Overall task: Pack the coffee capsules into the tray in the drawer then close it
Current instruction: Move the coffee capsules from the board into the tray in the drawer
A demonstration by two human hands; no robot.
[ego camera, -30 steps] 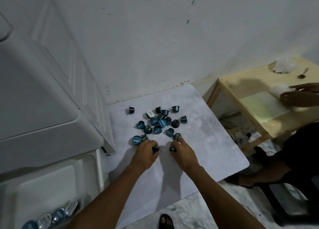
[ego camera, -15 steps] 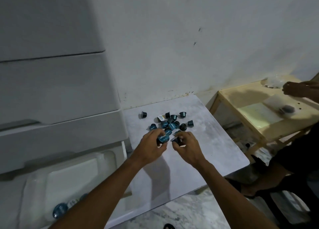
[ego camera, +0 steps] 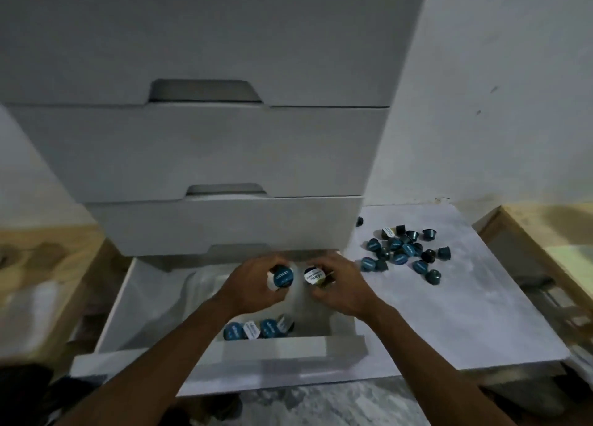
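Note:
My left hand [ego camera: 248, 284] is shut on a coffee capsule with a blue lid [ego camera: 283, 276]. My right hand [ego camera: 341, 286] grips a capsule with a white lid [ego camera: 313, 275]. Both hands hover over the white tray [ego camera: 192, 289] inside the open bottom drawer [ego camera: 276, 348]. A row of several capsules [ego camera: 256, 328] lies at the tray's near edge. A heap of loose blue and dark capsules [ego camera: 405, 253] rests on the white board [ego camera: 449, 313] to the right of the drawer.
A white chest of drawers [ego camera: 205, 156] rises above the open drawer, its upper drawers shut. Pale wooden furniture stands at the far right [ego camera: 545, 236] and at the left [ego camera: 48, 265]. Marble floor [ego camera: 321, 406] shows below.
Both hands lifted capsules from the heap on the board and carried them left over the drawer's tray. My view swung left onto the chest of drawers.

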